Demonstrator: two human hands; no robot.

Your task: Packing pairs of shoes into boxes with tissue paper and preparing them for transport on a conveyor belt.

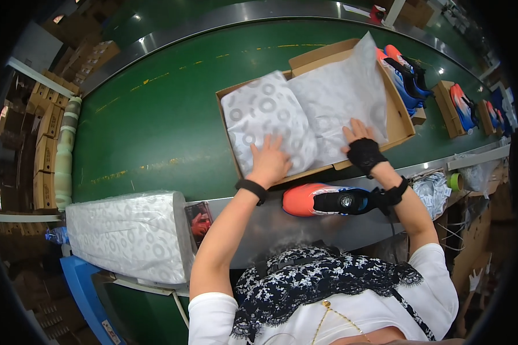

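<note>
An opened cardboard shoebox (pixel 401 118) rests on the green conveyor belt, lined with grey-white patterned tissue paper (pixel 265 103). My left hand (pixel 270 162) lies on the paper over the box's left part, fingers spread. On the paper's right part, near the front edge, is my right hand (pixel 362 144), in a black fingerless glove with its fingers stretched out. Some paper stands up at the far right of the box. Between my forearms, an orange, black and blue sneaker (pixel 322 199) sits on the metal ledge. What lies under the paper is hidden.
A thick stack of patterned tissue sheets (pixel 126 236) lies at the left. More sneakers (pixel 406 77) stand on the belt at the right, some beside boxes. Stacked cartons (pixel 45 155) line the far left. A roll of tape (pixel 455 181) is at the right edge.
</note>
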